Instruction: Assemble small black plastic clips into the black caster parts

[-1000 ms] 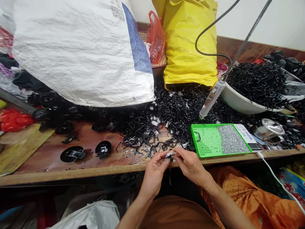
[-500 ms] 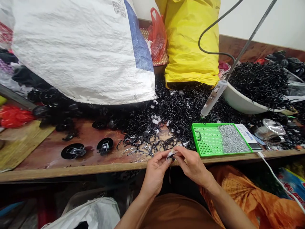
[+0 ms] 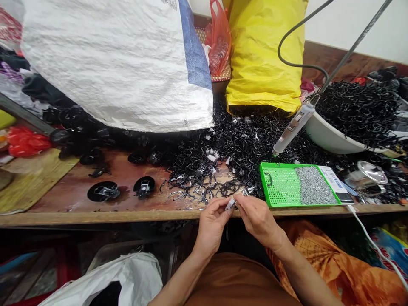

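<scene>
My left hand (image 3: pixel 213 223) and my right hand (image 3: pixel 257 219) meet at the front edge of the wooden table (image 3: pixel 95 212). Together their fingertips pinch a small white and black clip part (image 3: pixel 230 204). Just beyond the hands lies a heap of small black and silver clip parts (image 3: pixel 219 165). A green perforated tray (image 3: pixel 280 187) with a pile of tiny silver screws (image 3: pixel 314 185) sits right of my right hand.
A hanging electric screwdriver (image 3: pixel 293 127) dangles over the tray. A white bowl (image 3: pixel 328 138) heaped with black parts stands at back right. A big white sack (image 3: pixel 111 63) and a yellow bag (image 3: pixel 264 55) fill the back. Two black discs (image 3: pixel 103 191) lie at left.
Both hands have stayed together on the small part, turning it slightly. The head view has shifted a little, so everything sits a bit further right and lower.
</scene>
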A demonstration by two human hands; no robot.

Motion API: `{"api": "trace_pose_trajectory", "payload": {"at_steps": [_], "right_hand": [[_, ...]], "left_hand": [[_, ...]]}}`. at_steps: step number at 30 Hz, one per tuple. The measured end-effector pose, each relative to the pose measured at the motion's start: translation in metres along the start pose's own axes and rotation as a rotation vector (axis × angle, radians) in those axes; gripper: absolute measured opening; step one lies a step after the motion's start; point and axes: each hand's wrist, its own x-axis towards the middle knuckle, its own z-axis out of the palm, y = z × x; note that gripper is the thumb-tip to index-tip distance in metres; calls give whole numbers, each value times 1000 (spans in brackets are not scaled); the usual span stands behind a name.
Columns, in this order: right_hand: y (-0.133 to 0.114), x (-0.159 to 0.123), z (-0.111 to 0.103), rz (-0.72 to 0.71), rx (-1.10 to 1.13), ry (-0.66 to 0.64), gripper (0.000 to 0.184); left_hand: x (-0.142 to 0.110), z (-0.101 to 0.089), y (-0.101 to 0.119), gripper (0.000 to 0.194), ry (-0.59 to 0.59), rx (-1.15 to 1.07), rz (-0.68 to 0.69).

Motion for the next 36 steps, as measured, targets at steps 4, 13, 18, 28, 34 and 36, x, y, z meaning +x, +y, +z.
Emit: {"api": "trace_pose_trajectory", "payload": {"at_steps": [4, 13, 18, 28, 34, 36], "right_hand": [[2, -2, 2, -3, 25, 7, 27], [9, 4, -4, 252, 435, -21, 7], [3, 1, 3, 377, 554, 36, 8], [-2, -6, 13, 466, 592, 120, 12], [0, -13, 15, 129, 340, 20, 29], [3, -17, 22, 55, 243, 44, 38]], "left_hand": [[-1, 0, 0, 19, 1, -25, -8], [-6, -2, 2, 18, -92, -115, -97], [-6, -4, 0, 15, -111, -58, -34], [-5, -3, -5, 18, -48, 2, -40], [1, -2, 10, 22, 0, -236, -295], [2, -1, 12, 22, -2, -275, -357]]}}
